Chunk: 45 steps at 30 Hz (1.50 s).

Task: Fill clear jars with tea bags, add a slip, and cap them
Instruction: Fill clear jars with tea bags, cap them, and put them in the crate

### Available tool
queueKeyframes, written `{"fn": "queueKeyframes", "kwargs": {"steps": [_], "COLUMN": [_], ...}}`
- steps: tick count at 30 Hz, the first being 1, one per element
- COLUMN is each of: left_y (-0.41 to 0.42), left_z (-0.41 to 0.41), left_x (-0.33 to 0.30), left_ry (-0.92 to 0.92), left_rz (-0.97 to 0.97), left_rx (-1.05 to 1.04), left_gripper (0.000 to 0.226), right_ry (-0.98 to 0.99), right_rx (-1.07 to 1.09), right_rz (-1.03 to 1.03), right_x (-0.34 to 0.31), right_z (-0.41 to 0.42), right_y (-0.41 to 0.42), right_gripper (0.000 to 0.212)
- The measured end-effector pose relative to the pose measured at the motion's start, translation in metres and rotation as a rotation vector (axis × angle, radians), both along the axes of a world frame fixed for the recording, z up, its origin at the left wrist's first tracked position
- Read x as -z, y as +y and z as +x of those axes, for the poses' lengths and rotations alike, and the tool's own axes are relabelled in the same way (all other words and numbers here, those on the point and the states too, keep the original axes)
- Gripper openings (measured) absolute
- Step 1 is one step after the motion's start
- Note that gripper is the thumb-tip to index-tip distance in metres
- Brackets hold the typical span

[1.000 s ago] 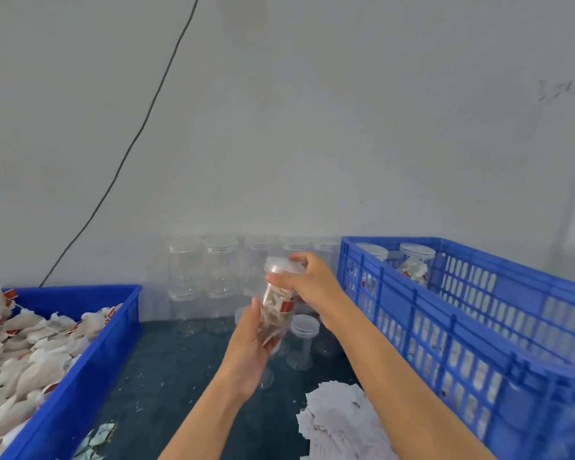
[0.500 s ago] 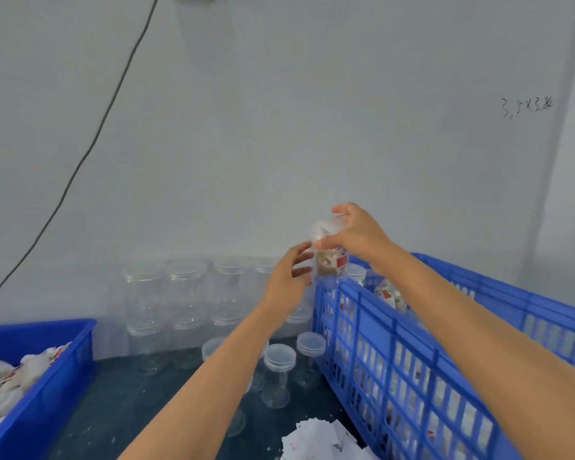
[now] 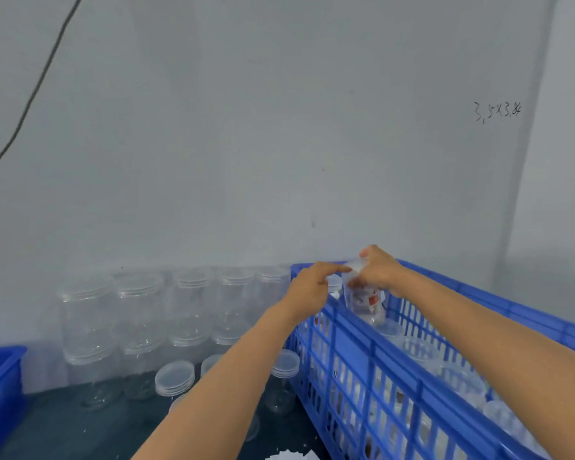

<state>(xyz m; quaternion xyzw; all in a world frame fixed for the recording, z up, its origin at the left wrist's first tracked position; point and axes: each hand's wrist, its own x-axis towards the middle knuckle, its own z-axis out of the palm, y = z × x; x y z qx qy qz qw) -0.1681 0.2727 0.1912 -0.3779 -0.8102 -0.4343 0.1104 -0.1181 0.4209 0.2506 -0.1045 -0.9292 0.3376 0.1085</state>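
Observation:
A clear jar (image 3: 365, 302) packed with tea bags with red tags hangs over the far left corner of the blue slatted crate (image 3: 372, 346). My right hand (image 3: 380, 270) grips its white cap from above. My left hand (image 3: 312, 287) is at the crate's left rim, fingers stretched toward the cap and touching its edge. Several capped jars (image 3: 422, 351) lie inside the crate, partly hidden by its wall.
Stacked empty clear jars (image 3: 140, 310) line the wall at the left. Capped small jars (image 3: 175, 380) stand on the dark table in front of them. A blue bin (image 3: 0, 376) sits at the far left edge. White paper slips (image 3: 289, 455) show at the bottom.
Both hands carried the filled jar from above the table, up and right, over the crate's rim. The jar now hangs lower inside the crate. The left hand has slipped off the jar's body.

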Motion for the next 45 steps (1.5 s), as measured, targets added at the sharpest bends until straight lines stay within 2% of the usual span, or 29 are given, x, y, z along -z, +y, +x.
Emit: {"fn": "queueKeyframes", "kwargs": {"steps": [2,6,12,19,21,23,25,28,32,39,45], "left_y": [0.003,0.004,0.002,0.0,-0.001,-0.001,0.0,-0.002,-0.026,-0.105,-0.161], "left_z": [0.0,0.0,-0.003,-0.003,-0.003,-0.004,-0.004,0.002,0.008,0.024,0.034], "left_x": [0.005,0.012,0.014,0.01,0.01,0.013,0.017,0.014,-0.002,-0.001,0.046], "left_ry": [0.054,0.122,0.256,0.242,0.217,0.183,0.059,-0.319,-0.566,-0.606,-0.687], "left_rz": [-0.093,-0.207,-0.379,-0.433,-0.444,-0.428,-0.3,0.098,0.434,0.747,0.758], "left_rx": [-0.031,-0.097,-0.155,-0.099,-0.088,-0.083,-0.066,-0.038,-0.129,-0.307,-0.45], "left_gripper": [0.055,0.046,0.04,0.036,0.037,0.037,0.036,0.036,0.026,0.016,0.018], "right_ry": [-0.14,-0.279,-0.244,-0.257,-0.282,-0.291,-0.272,-0.22,-0.148,0.148,-0.01], "right_rx": [-0.025,-0.074,-0.047,-0.027,-0.034,0.003,0.071,0.11,0.118,-0.077,-0.207], "right_rz": [-0.026,-0.127,-0.107,-0.216,-0.296,-0.359,-0.402,-0.477,-0.584,-0.557,-0.717], "right_x": [0.015,0.038,0.054,0.061,0.058,0.051,0.04,0.023,0.001,-0.012,0.038], "right_z": [-0.004,-0.01,-0.021,-0.018,-0.019,-0.02,-0.019,-0.017,-0.003,0.023,0.023], "right_y": [0.003,0.002,-0.003,0.0,0.001,0.0,0.0,0.004,-0.005,-0.084,-0.148], "right_gripper": [0.037,0.042,0.057,0.06,0.058,0.047,0.039,0.046,0.047,0.033,0.03]}}
